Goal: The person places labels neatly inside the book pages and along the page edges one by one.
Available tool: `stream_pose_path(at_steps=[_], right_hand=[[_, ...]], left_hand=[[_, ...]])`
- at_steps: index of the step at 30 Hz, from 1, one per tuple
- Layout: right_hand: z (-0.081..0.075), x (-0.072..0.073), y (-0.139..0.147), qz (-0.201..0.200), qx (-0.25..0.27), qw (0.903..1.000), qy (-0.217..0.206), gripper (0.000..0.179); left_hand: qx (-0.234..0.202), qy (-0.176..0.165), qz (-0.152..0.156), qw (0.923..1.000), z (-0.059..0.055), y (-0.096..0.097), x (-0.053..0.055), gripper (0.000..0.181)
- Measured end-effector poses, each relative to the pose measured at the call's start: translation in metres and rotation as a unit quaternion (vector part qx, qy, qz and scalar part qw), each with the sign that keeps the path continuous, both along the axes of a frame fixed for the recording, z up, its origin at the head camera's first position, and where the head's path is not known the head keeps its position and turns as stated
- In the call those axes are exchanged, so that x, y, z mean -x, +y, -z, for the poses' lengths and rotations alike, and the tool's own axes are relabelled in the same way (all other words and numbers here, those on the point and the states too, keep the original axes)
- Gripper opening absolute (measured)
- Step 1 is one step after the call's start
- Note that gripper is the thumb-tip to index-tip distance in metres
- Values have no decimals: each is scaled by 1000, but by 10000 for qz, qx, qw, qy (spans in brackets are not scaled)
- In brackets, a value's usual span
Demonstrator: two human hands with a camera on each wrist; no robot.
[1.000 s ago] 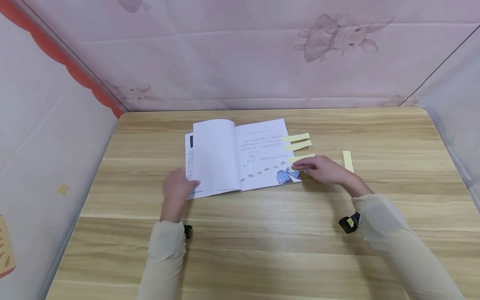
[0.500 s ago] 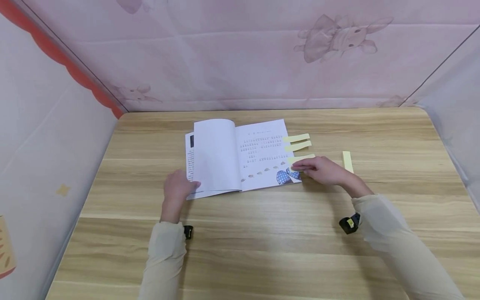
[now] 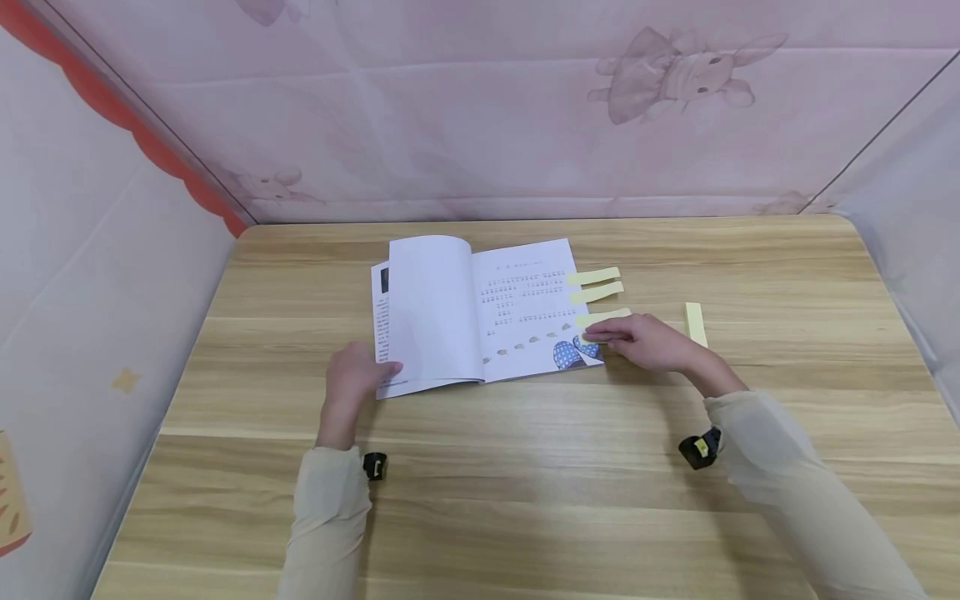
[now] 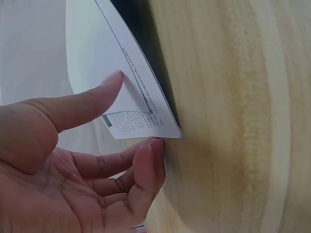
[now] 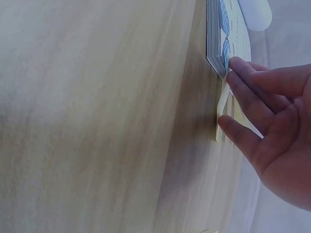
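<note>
A book (image 3: 525, 275) lies spread on the table, a blank page bowed up on its left side and print with a blue polka-dot picture on its right. My left hand (image 3: 348, 379) holds the book's lower left corner; the left wrist view shows the thumb (image 4: 104, 97) on the page and the other fingers bent at the edge below. Yellow sticky strips (image 3: 596, 292) stick out from the right edge. My right hand (image 3: 651, 340) rests straight fingers on that edge near the lower corner, over a yellow strip (image 5: 222, 104) that it partly hides in the head view.
Another yellow strip (image 3: 695, 323) lies on the wooden table (image 3: 525, 492), just beyond the right hand. Behind the table's back edge hangs a pink curtain (image 3: 450, 125) with rabbit prints. A small black camera (image 3: 700, 448) sits at the right wrist.
The book's left side has shifted slightly to the right, and my left hand has moved down a little with it. My right hand stays almost where it was.
</note>
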State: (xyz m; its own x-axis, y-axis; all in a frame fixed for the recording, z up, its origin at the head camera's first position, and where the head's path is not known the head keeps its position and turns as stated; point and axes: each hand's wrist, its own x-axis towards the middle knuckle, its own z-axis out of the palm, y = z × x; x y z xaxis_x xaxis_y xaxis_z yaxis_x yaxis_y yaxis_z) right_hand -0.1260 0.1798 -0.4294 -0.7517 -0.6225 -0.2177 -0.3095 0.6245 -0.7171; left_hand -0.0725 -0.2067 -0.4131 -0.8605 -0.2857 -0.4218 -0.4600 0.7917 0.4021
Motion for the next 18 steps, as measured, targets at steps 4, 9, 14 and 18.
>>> stream_pose_path(at_steps=[4, 9, 14, 18], right_hand=[[0, -1, 0, -12, 52, 10000, -6, 35], [1, -1, 0, -9, 76, 10000, 1, 35], [1, -1, 1, 1, 91, 10000, -22, 35], [1, 0, 1, -7, 73, 10000, -21, 36]], left_hand=[[-148, -49, -63, 9999, -1, -2, -1, 44], [-246, 64, -60, 9997, -4, -4, -1, 41], [-302, 361, -98, 9988, -8, -7, -2, 36], [-454, 522, -269, 9972, -10, -6, -1, 42]])
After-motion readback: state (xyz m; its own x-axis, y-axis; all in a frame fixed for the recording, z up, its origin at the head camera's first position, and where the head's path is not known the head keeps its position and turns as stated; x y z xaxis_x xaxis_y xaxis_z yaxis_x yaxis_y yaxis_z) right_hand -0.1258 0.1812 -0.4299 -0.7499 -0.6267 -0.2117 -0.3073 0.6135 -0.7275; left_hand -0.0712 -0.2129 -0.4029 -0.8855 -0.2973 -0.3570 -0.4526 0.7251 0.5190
